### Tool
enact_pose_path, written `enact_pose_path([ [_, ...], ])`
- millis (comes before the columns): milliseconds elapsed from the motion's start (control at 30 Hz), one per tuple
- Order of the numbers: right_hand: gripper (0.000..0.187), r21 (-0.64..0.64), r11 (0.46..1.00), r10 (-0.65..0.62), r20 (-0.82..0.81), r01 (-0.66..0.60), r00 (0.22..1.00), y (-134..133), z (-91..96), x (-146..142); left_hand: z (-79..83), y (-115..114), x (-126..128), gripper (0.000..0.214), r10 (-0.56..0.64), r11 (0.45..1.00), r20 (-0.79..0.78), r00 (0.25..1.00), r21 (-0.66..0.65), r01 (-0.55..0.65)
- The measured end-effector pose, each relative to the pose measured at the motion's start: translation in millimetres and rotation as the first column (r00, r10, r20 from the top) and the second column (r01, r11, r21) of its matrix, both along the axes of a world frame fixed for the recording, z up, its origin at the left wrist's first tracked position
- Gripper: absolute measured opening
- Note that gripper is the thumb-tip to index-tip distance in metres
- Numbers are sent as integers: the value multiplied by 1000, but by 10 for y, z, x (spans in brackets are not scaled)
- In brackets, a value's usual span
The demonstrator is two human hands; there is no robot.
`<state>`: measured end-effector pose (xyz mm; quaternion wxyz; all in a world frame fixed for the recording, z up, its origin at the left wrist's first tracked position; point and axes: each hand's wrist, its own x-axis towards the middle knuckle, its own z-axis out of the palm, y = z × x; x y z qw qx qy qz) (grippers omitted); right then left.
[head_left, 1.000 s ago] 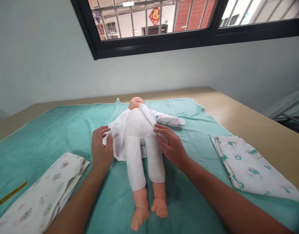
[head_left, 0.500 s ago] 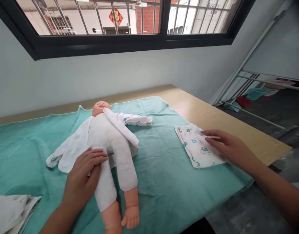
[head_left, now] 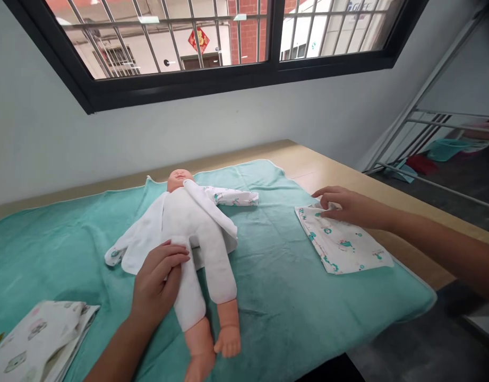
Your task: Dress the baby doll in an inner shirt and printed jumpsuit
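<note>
A baby doll (head_left: 196, 228) with a white cloth body lies on its back on a teal blanket (head_left: 276, 286). It lies on an opened white baby shirt (head_left: 143, 233), whose patterned sleeve (head_left: 236, 198) stretches right. My left hand (head_left: 160, 278) rests on the doll's thigh, its fingers laid over the leg and not gripping. At the right, my right hand (head_left: 340, 206) is at the top edge of a folded white printed baby garment (head_left: 343, 244). Its fingers are apart, the fingertips touching or just above the cloth.
Another folded printed cloth (head_left: 37, 339) lies at the lower left. The wooden table (head_left: 308, 154) shows beyond the blanket, against a wall under a barred window (head_left: 180, 90). A metal frame (head_left: 403, 127) stands at the right, with a teal basin (head_left: 447, 149) behind it.
My right hand has moved up along the folded garment to its top edge. My left hand stays on the doll's thigh. The view has shifted slightly left.
</note>
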<state>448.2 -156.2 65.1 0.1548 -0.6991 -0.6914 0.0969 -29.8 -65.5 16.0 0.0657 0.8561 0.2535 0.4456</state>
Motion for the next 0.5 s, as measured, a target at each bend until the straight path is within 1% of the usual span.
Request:
enact_pose_path([
  [67, 32, -41, 999, -4, -30, 3, 1000, -57, 42, -6, 11, -2, 0, 25, 4, 1000, 3, 1000, 5, -4],
  [133, 37, -104, 993, -67, -33, 64, 997, -75, 22, 37, 69, -20, 55, 23, 37, 999, 1, 999, 1, -37],
  [200, 49, -148, 980, -139, -37, 132, 990, -44, -52, 112, 185, -61, 195, 22, 47, 998, -40, 998, -41, -49],
  [233, 54, -154, 976, -164, -50, 155, 985, -13, -98, 152, 260, -93, 298, 22, 20, 996, -78, 997, -81, -27],
  [267, 58, -156, 974, -179, -67, 167, 982, 27, -142, 189, 337, -133, 419, 22, -32, 993, -104, 994, -118, 20],
  [300, 61, -156, 974, -180, -83, 166, 980, 73, -181, 219, 413, -182, 553, 23, -110, 984, -118, 987, -151, 92],
  [367, 63, -164, 979, -133, -91, 117, 987, 174, -225, 256, 537, -307, 832, 25, -258, 953, -127, 958, -197, 230],
  [433, 58, -178, 984, -45, -66, 33, 997, 270, -217, 267, 605, -462, 1083, 27, -372, 911, -133, 919, -244, 333],
  [500, 54, -214, 976, 28, -44, -36, 999, 349, -166, 262, 619, -632, 1270, 29, -451, 869, -137, 882, -294, 398],
])
